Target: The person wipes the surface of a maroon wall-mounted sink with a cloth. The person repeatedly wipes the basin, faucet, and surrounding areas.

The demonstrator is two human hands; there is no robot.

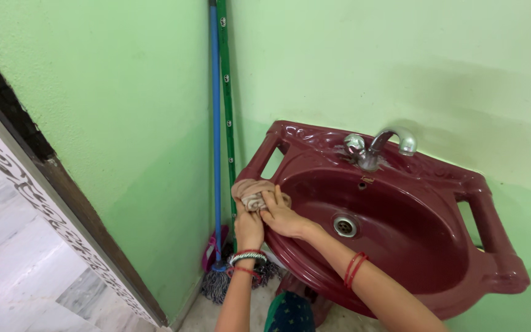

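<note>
Light green walls [112, 92] meet in a corner and fill most of the view, with a dark door frame [62, 184] and pale marble floor [13, 270] at the lower left. A deep maroon wash basin [413, 246] is mounted on the right-hand wall, with open slots moulded into its rim at either side and a round metal drain [345, 225] low in its bowl. In the corner just beside the basin stand two long handles, one blue [216, 123] and one green [226, 92]; a stringy mop head [217, 284] rests on the floor beneath them. A chrome tap [377, 146] sits at the back of the basin, its curved spout over the bowl. Both hands meet on the basin's near left rim. The left hand [248, 226], a banded bracelet and red threads at its wrist, is closed from below on a bunched pinkish-beige cloth [252, 192]; its grip is shut around the cloth's lower part. The right hand [283, 216], red threads further up its forearm, lies over the same cloth with fingers [271, 200] curled and pressing it against the rim. The cloth lies on the rim's left edge, touching the basin, well apart from the tap.
</note>
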